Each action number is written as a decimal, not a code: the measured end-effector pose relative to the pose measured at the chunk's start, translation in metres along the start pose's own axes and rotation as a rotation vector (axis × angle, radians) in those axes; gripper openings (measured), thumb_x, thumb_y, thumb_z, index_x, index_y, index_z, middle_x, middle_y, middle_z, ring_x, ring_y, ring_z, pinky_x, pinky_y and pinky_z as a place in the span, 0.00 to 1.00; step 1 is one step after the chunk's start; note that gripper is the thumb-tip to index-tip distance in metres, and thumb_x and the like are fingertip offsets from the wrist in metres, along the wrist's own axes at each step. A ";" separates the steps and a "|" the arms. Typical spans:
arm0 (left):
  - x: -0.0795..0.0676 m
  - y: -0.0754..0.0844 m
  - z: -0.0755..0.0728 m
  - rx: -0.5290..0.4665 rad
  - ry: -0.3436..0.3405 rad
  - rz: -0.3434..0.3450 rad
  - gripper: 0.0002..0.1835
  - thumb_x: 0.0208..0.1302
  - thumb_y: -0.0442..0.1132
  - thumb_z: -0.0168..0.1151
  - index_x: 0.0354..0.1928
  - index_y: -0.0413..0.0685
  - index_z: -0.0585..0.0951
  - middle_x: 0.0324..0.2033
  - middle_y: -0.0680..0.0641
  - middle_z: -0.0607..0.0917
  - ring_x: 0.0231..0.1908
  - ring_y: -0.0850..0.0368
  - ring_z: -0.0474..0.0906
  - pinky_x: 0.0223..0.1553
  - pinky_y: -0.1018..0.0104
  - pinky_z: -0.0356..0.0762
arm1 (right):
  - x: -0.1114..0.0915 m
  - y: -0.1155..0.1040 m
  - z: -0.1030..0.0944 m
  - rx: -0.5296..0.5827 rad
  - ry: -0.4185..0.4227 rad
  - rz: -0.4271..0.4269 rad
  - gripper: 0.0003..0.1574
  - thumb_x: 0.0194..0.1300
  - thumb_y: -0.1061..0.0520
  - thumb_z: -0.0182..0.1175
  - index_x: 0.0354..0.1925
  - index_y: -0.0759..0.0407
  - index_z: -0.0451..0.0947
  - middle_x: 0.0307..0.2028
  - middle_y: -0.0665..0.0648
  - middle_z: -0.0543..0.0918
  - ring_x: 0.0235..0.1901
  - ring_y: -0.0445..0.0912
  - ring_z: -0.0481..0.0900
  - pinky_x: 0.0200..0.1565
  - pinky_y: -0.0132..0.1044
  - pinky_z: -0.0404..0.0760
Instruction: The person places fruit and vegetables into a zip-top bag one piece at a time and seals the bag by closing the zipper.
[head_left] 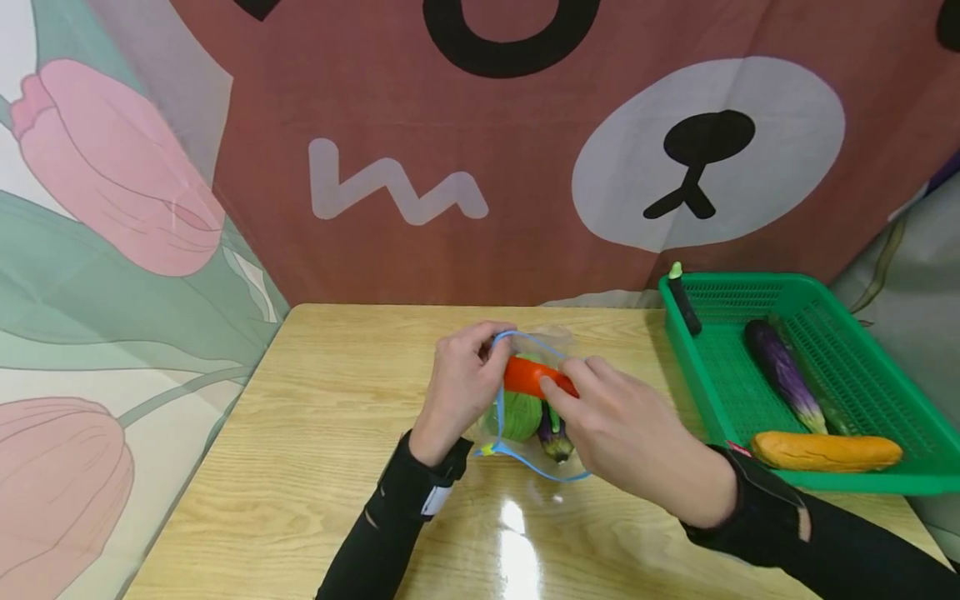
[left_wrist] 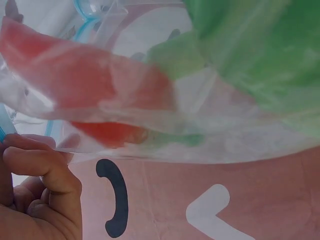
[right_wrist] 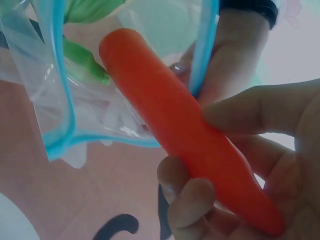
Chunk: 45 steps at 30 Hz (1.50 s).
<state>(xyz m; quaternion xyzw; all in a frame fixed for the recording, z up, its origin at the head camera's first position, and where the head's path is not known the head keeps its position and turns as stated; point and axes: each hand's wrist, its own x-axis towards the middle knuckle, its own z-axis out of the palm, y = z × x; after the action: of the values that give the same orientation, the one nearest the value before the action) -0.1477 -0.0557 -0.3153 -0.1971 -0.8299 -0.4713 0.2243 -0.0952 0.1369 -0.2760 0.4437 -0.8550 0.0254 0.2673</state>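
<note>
My right hand [head_left: 633, 425] grips an orange-red carrot [right_wrist: 170, 115] by its narrow end, thumb on one side and fingers on the other. The carrot's blunt end points into the mouth of a clear zip bag [head_left: 501, 417] with a blue rim and a yellow-green slider. At the bag's left edge, my left hand [head_left: 465, 379] pinches the blue rim, and the mouth gapes. Inside lie a green cabbage [head_left: 520, 415] and a purple eggplant [head_left: 557, 447]. Seen from the left wrist, the carrot [left_wrist: 95, 80] shows hazily through the plastic.
To the right stands a green basket [head_left: 693, 400]. It holds a long purple eggplant [head_left: 783, 375], a yellow-orange loaf-shaped piece [head_left: 825, 451] and a dark, green-tipped vegetable [head_left: 684, 304] leaning on its corner. A printed cloth [head_left: 525, 267] hangs behind the wooden table [head_left: 337, 383].
</note>
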 end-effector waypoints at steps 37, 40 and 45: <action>0.006 0.000 -0.001 -0.038 0.069 0.077 0.10 0.64 0.30 0.55 0.39 0.40 0.85 0.21 0.52 0.79 0.18 0.65 0.68 0.20 0.71 0.68 | 0.032 0.006 0.060 -0.215 -0.132 -0.094 0.10 0.61 0.65 0.60 0.42 0.67 0.79 0.40 0.63 0.76 0.32 0.52 0.73 0.29 0.33 0.73; 0.005 0.000 -0.001 -0.037 0.060 0.075 0.10 0.65 0.31 0.55 0.40 0.41 0.85 0.21 0.52 0.78 0.18 0.65 0.67 0.20 0.71 0.67 | 0.031 0.011 0.068 -0.176 -0.138 -0.070 0.14 0.59 0.67 0.63 0.45 0.69 0.77 0.44 0.64 0.78 0.37 0.53 0.79 0.29 0.34 0.77; 0.005 0.001 -0.002 -0.041 0.046 0.068 0.11 0.67 0.32 0.54 0.41 0.42 0.85 0.21 0.53 0.77 0.17 0.64 0.65 0.19 0.70 0.65 | 0.032 0.014 0.069 -0.184 -0.142 -0.041 0.15 0.60 0.69 0.60 0.47 0.70 0.76 0.49 0.69 0.76 0.29 0.53 0.78 0.23 0.32 0.73</action>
<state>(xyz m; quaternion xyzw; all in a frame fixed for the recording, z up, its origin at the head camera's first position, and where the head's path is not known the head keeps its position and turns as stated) -0.1504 -0.0561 -0.3109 -0.2187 -0.8077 -0.4846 0.2550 -0.1511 0.1027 -0.3174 0.4355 -0.8613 -0.0900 0.2460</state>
